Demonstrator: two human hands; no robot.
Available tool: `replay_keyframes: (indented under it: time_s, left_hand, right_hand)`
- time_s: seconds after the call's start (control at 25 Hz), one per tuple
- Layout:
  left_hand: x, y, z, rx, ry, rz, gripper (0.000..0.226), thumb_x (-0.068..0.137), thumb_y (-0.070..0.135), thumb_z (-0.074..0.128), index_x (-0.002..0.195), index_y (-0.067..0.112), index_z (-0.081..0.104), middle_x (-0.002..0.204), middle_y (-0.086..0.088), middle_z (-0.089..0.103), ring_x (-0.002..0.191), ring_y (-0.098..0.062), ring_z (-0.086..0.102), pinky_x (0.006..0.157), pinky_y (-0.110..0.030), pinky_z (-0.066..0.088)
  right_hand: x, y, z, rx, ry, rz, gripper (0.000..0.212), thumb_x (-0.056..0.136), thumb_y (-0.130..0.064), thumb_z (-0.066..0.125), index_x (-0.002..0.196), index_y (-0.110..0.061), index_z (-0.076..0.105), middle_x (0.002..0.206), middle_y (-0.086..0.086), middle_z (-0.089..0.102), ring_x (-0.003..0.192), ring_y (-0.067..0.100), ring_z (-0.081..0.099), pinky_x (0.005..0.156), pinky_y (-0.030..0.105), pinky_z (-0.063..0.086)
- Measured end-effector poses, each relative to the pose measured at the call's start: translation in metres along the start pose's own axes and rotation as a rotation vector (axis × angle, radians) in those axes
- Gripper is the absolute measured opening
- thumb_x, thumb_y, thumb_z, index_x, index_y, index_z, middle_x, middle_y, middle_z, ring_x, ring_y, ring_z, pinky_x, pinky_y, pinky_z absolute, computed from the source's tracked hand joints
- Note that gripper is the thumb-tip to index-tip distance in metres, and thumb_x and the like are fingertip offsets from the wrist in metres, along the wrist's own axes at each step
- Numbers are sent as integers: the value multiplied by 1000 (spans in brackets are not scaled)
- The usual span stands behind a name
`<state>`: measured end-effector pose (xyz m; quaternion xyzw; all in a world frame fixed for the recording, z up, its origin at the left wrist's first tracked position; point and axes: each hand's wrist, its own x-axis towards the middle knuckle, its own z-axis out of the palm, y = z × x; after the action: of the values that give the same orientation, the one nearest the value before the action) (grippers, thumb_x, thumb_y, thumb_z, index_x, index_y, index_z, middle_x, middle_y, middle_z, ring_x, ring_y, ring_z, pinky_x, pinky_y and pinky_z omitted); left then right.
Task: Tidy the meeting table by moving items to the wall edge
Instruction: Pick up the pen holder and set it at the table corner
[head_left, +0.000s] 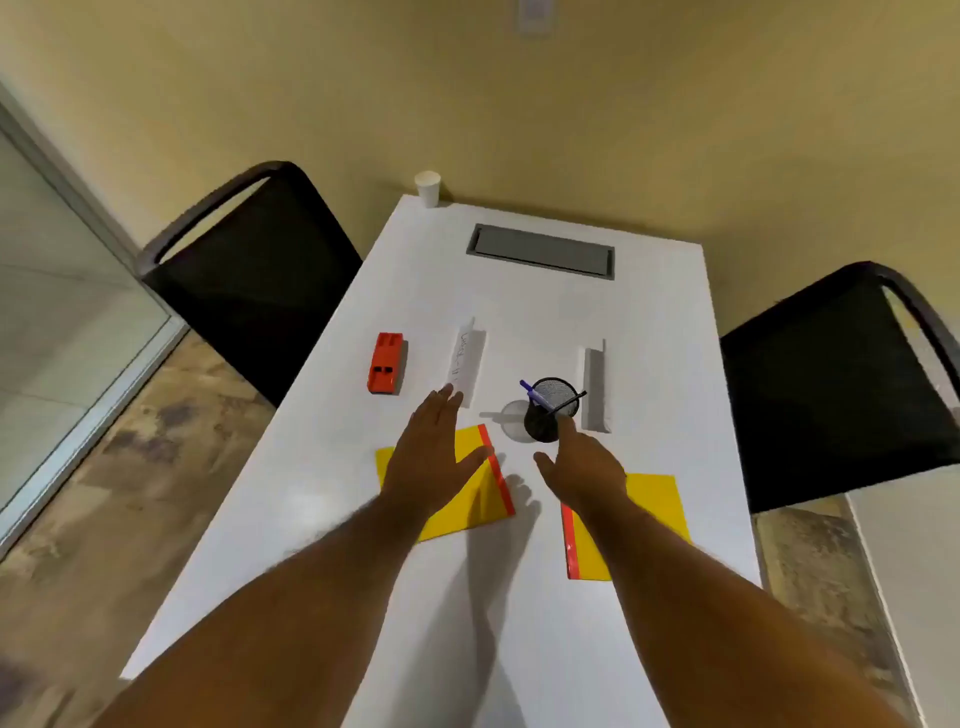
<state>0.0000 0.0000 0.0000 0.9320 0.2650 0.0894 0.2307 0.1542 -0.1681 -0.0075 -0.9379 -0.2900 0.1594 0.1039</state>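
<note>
On the white table (519, 597) lie a red stapler (387, 363), a folded white name card with writing (465, 360) and a second white name card (595, 387). A black mesh pen cup (550, 410) holds a purple pen and a black pen. Two yellow folders with orange strips lie near me, one on the left (467, 499) and one on the right (649, 514). My left hand (431, 447) hovers open over the left folder, fingertips near the written card. My right hand (579, 465) is open, fingertips touching the pen cup's near side.
A white paper cup (428, 188) stands at the table's far left corner by the yellow wall. A grey cable hatch (540, 252) is set into the far end of the table. Black chairs stand at the left (249, 265) and right (841, 384). A glass partition is at far left.
</note>
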Motion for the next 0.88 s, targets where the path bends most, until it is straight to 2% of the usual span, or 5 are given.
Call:
replay_keyframes:
  time_s: [0.16,0.24,0.36,0.64,0.88]
  left_hand:
    - [-4,24,38,-165,-6,-292,86,94,52,69,162,13,32,170,-5,31,158,-23,27,128,-40,28]
    - [-17,27,54,-192,-18,-345,83,94,47,71,160,13,35,168,-5,35,157,-24,30,127,-39,27]
    - [-35,40,61,-234,-4,-402,74,93,38,75,155,12,45,161,-8,45,151,-26,39,124,-42,33]
    - [-92,109,72,-327,117,-428,46,93,27,77,134,13,64,139,-7,64,130,-25,60,104,-27,44]
    - [-159,209,100,-479,85,-418,79,84,27,86,151,18,46,150,-3,56,139,-22,52,108,-32,46]
  right_hand:
    - [52,27,15,48,-214,9,87,96,-40,65,164,-21,14,127,13,69,117,36,67,85,40,53]
    - [67,35,18,114,-254,-3,77,94,-33,67,159,-17,28,133,14,67,122,37,65,94,42,54]
    - [75,53,19,110,-205,-32,53,95,-27,65,142,-12,49,132,13,68,124,36,63,97,42,53]
    - [-24,113,-3,162,-29,-163,27,95,-37,62,116,-21,64,108,5,74,104,33,68,78,37,55]
    - [-146,177,-42,290,129,-319,22,92,-45,66,100,-25,61,93,-6,72,86,20,69,69,38,57]
